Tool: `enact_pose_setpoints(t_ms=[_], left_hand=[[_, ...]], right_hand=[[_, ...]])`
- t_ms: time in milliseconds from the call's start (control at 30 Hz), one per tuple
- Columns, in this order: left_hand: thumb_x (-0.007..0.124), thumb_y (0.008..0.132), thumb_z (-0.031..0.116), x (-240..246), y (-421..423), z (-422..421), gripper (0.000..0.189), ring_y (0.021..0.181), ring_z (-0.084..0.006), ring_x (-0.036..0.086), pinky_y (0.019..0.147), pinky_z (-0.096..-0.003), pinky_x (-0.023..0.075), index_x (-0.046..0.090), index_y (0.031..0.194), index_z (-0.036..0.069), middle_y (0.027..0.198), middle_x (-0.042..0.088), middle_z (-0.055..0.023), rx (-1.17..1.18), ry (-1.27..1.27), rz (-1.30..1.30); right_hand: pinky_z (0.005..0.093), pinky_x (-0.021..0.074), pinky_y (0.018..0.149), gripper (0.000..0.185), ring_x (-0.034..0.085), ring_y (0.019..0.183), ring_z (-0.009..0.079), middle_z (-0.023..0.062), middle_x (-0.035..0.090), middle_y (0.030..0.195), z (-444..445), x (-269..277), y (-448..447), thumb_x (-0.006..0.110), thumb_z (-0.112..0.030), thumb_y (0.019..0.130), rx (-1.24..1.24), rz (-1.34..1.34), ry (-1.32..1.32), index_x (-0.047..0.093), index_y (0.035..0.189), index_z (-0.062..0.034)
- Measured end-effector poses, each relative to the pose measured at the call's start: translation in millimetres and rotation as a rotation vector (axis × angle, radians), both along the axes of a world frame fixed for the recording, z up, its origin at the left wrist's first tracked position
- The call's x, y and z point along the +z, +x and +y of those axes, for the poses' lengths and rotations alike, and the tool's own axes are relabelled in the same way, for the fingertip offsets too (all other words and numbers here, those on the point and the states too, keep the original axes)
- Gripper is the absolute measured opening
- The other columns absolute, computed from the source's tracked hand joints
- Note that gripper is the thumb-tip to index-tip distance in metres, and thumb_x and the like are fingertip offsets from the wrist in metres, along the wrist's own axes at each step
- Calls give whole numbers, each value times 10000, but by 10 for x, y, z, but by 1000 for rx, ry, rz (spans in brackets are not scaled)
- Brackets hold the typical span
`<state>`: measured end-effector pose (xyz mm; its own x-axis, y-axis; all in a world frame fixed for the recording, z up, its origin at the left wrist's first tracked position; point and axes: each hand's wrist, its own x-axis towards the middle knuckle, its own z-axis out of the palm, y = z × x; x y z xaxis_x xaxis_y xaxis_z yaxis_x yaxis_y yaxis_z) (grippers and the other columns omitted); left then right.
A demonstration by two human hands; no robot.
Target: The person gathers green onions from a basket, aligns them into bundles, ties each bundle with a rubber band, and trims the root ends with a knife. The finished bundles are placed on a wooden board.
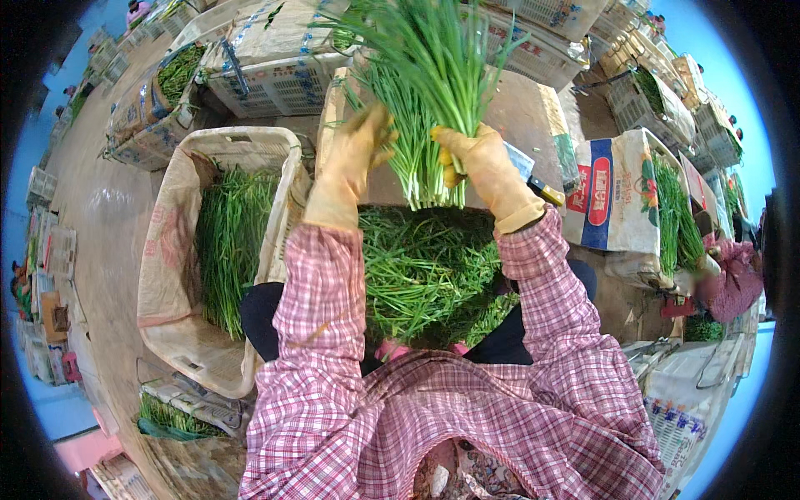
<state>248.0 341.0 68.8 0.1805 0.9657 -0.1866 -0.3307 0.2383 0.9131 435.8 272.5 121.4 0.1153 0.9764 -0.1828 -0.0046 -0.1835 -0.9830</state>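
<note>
My right hand [465, 153], in a yellow rubber glove, is closed around a bunch of green chives [447, 81], leaves pointing away from me. Beneath it, more chives [412, 156] lie on a board-like work surface [519, 106], their pale stem ends at its near edge. My left hand [370, 140], also gloved, is blurred just left of these stems, fingers apart, with no bunch visible in it. A knife [545, 190] with a dark and wooden handle rests right of my right hand, its blade partly hidden by the glove.
A heap of loose green leaves [431, 269] lies between my knees. On the left stands a white plastic crate [284, 187] of chives. A printed carton or sack [606, 194] with chives is at right, near another person [734, 281]. Covered crates [275, 81] stand beyond.
</note>
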Motion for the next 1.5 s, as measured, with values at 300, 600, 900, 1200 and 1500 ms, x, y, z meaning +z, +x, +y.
enact_pose_setpoints(t_ms=[300,600,900,1200,1500], left_hand=[[684,883,141,-1049,368,-247,440,1133,-286,663,962,-353,512,619,1291,-11,1233,676,-196,121,335,763],[616,981,398,-1091,424,-163,702,1286,-382,547,1052,-404,448,356,1511,18,1382,551,-287,176,421,696],[756,736,671,-600,845,170,1321,1496,-497,84,1208,-514,203,-46,1589,59,1607,49,-350,-125,209,918],[627,820,732,-722,773,183,1148,1501,-496,81,1179,-580,223,31,1609,149,1609,69,-345,-166,301,945],[609,920,192,-1188,-248,423,283,1010,-304,704,898,-383,540,723,1149,70,1096,728,-166,225,302,858]], right_hand=[[333,507,438,292,610,522,208,95,646,740,235,-728,265,726,-300,890,-45,37,-365,665,957,-22],[347,590,523,433,708,614,261,166,707,828,275,-625,23,688,-326,901,44,-338,-488,648,1035,84],[370,587,701,439,739,688,243,169,740,846,261,-910,-7,609,-397,917,218,-927,-215,698,1098,-7],[345,558,759,248,723,863,263,166,734,965,62,-706,694,661,-211,945,-92,-572,126,708,1152,-84],[414,561,798,240,698,876,310,122,740,941,567,-328,96,627,29,777,409,-859,1022,750,956,-73]])
